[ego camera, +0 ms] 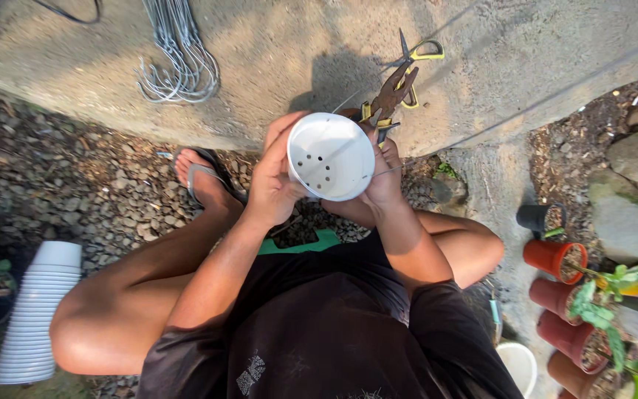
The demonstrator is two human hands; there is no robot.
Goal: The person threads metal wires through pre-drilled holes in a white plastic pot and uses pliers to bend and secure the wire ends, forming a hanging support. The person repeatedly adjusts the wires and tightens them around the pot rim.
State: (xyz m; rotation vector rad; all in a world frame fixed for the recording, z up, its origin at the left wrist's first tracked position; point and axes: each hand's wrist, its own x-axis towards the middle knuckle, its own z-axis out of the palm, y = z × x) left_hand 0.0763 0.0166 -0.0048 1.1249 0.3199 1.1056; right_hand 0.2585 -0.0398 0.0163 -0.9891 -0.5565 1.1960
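Observation:
A white plastic pot (331, 156) with several round holes in its base is held up in front of me, its open mouth facing the camera. My left hand (272, 177) grips its left side, fingers wrapped over the rim. My right hand (384, 174) holds the right side of the rim. A thin wire (388, 171) runs from the pot's right edge past my right fingers. I am squatting on gravel, knees spread apart.
Rusty pliers and yellow-handled scissors (400, 81) lie on the concrete slab beyond the pot. A bundle of wire hooks (180, 59) lies at upper left. A stack of white pots (35, 314) stands at left. Terracotta pots with plants (566, 295) stand at right.

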